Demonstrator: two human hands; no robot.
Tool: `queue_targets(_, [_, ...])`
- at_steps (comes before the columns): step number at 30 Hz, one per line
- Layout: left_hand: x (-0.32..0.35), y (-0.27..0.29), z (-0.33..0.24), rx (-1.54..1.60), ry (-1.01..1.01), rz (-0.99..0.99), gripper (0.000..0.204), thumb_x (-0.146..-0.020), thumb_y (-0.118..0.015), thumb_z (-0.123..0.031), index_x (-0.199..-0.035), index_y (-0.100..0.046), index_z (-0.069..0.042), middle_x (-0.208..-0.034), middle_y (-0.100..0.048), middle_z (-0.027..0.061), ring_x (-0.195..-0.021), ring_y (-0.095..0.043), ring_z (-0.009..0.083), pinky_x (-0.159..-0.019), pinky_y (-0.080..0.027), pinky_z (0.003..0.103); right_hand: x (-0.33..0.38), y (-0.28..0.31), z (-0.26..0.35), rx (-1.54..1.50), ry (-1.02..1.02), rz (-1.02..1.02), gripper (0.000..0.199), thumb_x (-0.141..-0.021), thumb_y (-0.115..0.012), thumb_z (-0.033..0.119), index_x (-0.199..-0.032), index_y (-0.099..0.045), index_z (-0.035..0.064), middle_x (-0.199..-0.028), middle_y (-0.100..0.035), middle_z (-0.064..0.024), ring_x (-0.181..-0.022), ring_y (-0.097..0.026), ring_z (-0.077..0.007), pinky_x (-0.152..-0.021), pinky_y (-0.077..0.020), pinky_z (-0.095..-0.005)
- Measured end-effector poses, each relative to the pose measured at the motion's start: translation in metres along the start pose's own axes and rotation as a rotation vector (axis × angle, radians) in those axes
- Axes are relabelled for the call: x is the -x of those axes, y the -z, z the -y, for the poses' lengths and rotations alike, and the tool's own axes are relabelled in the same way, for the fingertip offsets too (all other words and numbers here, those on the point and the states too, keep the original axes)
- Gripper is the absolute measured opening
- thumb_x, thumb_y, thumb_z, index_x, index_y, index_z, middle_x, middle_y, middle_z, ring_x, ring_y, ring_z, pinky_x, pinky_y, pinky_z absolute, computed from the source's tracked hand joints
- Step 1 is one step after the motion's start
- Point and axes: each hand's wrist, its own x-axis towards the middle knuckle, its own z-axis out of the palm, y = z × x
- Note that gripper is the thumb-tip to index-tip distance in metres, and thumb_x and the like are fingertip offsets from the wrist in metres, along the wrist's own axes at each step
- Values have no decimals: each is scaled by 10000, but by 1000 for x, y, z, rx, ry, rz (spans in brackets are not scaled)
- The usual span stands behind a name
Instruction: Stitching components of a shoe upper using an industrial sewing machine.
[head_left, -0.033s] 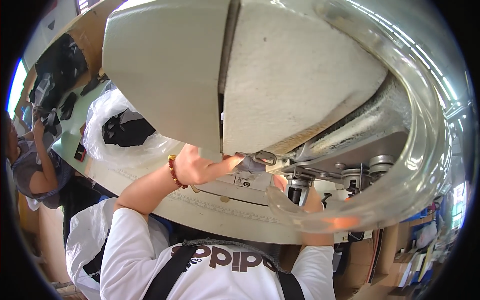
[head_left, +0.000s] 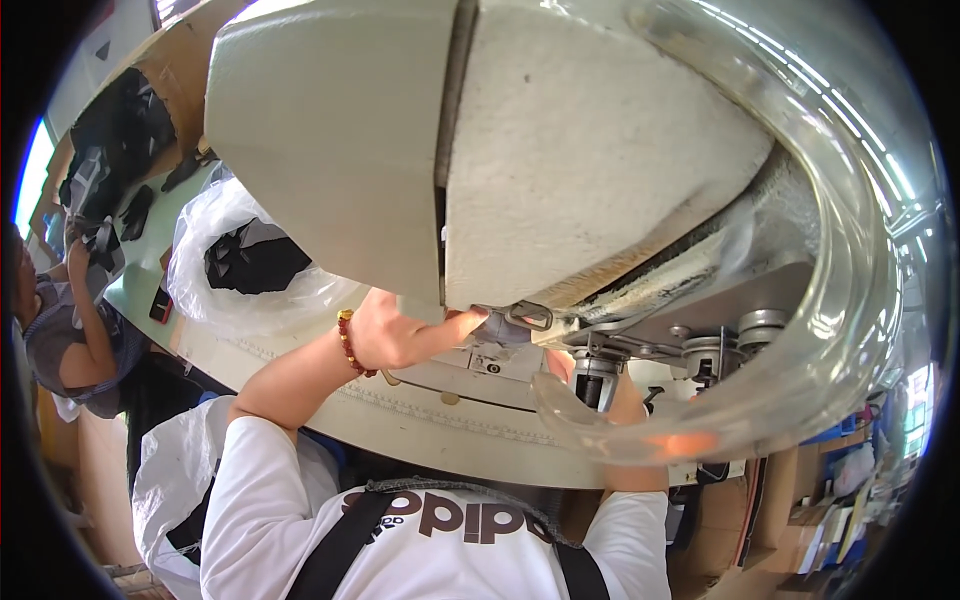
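Note:
A small piece of grey fabric [head_left: 508, 331] lies at the needle area of a cream sewing machine [head_left: 600, 150], whose head hides much of the middle. From the left, my left hand [head_left: 395, 335] reaches in, its index finger stretched along to the left edge of the fabric and the other fingers curled under; it appears to grip that edge. A red bead bracelet [head_left: 350, 345] circles the wrist. Only a sliver of my right hand [head_left: 560, 366] shows to the right of the fabric, behind the machine's metal parts, so its fingers are hidden.
A clear curved plastic guard [head_left: 800, 400] sweeps round the right side. On the left stands a clear plastic bag [head_left: 190, 270] with black pieces [head_left: 258, 262] inside. Beyond it, another person [head_left: 75, 330] handles dark pieces at a green table [head_left: 150, 250]. Cardboard boxes [head_left: 795, 510] stand at right.

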Motion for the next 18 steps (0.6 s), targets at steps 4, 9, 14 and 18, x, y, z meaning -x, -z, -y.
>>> queue_targets(4, [13,-11,4,154,102,1,162,-740,-837,-15,-881,-768,-55,-953,-719,112,-835,-688,295,-699,-555,428,4,0,8,7,-155,0,208,-1033,-642,228,-1049,-651,21,-836,-535,-23,-766,-504,-171,-696,-421,-326])
queue_targets(9, [31,-21,8,282,193,22,165,-726,-845,-32,-867,-761,-49,-972,-716,137,-833,-687,315,-693,-552,437,-2,4,-24,-289,-276,212,269,-1060,-628,283,-1137,-643,25,-885,-541,-20,-804,-504,-161,-717,-424,-321])
queue_targets(14, [27,-21,5,184,182,52,183,-707,-846,-40,-873,-768,-51,-964,-728,126,-860,-682,315,-726,-547,450,-34,-7,-119,-1674,-314,676,401,-996,-657,403,-1043,-606,8,-823,-590,-62,-667,-529,-160,-566,-462,-313])
queue_targets(18, [6,-5,6,-40,-111,-86,204,-702,-833,-46,-900,-786,-60,-911,-746,55,-900,-689,310,-770,-538,466,-48,-10,-165,-2247,-654,1056,488,-1055,-523,413,-1321,-402,22,-1126,-537,-90,-970,-498,-204,-875,-410,-325])
